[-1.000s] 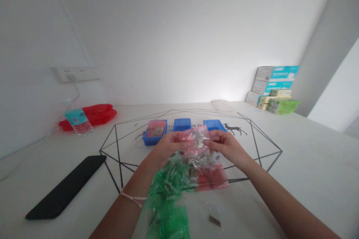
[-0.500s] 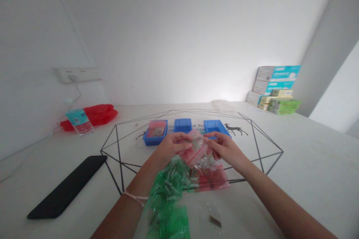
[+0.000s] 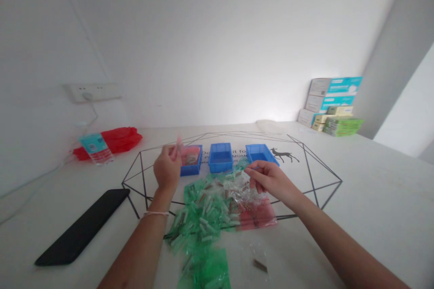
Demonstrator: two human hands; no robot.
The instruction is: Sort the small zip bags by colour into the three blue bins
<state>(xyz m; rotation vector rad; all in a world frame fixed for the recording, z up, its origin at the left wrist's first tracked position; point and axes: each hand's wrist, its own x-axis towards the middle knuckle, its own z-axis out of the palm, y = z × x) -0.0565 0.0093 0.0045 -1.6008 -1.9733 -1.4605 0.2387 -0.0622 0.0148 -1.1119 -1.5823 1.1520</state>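
Note:
A small pink zip bag (image 3: 178, 148) is pinched upright in my left hand (image 3: 167, 169), beside the left blue bin (image 3: 190, 171). That bin contains another pink bag (image 3: 190, 155) with small pale pieces inside. My right hand (image 3: 267, 176) hovers over the pile with thumb and forefinger closed together; nothing shows between them. Below it lie clear bags (image 3: 242, 189) of small parts and a pink bag (image 3: 257, 214). Green bags (image 3: 203, 216) with metal-looking strips spread toward the front. Nearer me, a clear bag holds a brown strip (image 3: 260, 265).
A middle blue bin (image 3: 220, 165) and a right blue bin (image 3: 259, 150) stand in the row. On the left are a black flat slab (image 3: 84, 226), a red plastic bag (image 3: 124, 139) and a blue-labelled clear pack (image 3: 96, 146). Stacked boxes (image 3: 332, 99) stand at the back right.
My left hand has carried the pink bag left to the left bin, and the right hand has let go of it. The right hand stays nearly in place; the pile is now uncovered.

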